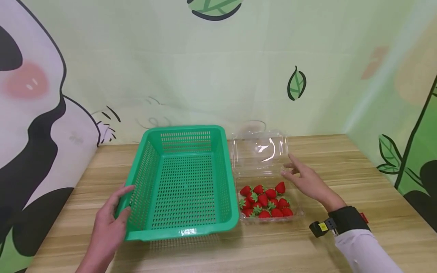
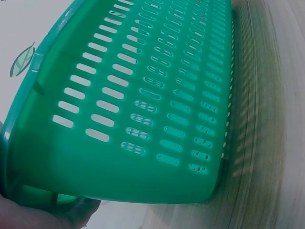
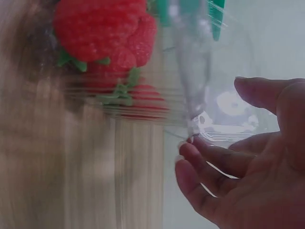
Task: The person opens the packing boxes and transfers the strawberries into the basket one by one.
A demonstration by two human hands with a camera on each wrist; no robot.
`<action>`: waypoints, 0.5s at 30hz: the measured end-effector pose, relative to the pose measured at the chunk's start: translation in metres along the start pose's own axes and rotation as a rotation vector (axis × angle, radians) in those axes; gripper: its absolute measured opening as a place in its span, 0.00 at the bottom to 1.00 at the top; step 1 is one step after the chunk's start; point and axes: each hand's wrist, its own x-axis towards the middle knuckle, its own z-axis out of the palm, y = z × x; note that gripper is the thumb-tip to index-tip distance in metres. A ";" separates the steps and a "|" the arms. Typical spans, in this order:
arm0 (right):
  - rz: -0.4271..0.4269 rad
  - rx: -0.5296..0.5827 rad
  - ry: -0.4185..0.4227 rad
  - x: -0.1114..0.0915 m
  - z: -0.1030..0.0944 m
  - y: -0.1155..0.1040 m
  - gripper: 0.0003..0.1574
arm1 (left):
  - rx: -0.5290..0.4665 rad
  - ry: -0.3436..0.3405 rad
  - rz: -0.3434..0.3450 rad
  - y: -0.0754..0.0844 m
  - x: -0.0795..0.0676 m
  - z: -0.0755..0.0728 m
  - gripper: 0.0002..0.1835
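Note:
A green plastic basket [image 1: 184,189] with slotted walls stands left of centre, its inside bare. My left hand [image 1: 110,220] holds its left rim; in the left wrist view the thumb [image 2: 81,212] shows below the rim. Beside the basket on the right lies a clear plastic clamshell box [image 1: 298,208], its lid [image 1: 259,151] raised at the back. Several red strawberries [image 1: 263,201] with green leaves sit in its base. At the lid's right edge is my right hand [image 1: 305,180], fingers spread and loosely bent, fingertips [image 3: 188,148] right at the clear plastic.
A wooden table [image 1: 266,250] carries both containers. Behind it hangs a pale green printed cloth [image 1: 164,76] with a panda and leaves. A black wrist strap with a small camera [image 1: 321,227] is on the right arm.

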 end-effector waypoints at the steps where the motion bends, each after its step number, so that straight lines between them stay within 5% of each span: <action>1: 0.003 -0.001 -0.009 0.000 0.001 0.001 0.49 | -0.002 0.000 0.000 0.000 0.000 0.000 0.27; 15: 0.013 -0.022 -0.093 -0.002 0.008 0.003 0.46 | -0.011 -0.008 -0.011 0.001 0.001 0.000 0.27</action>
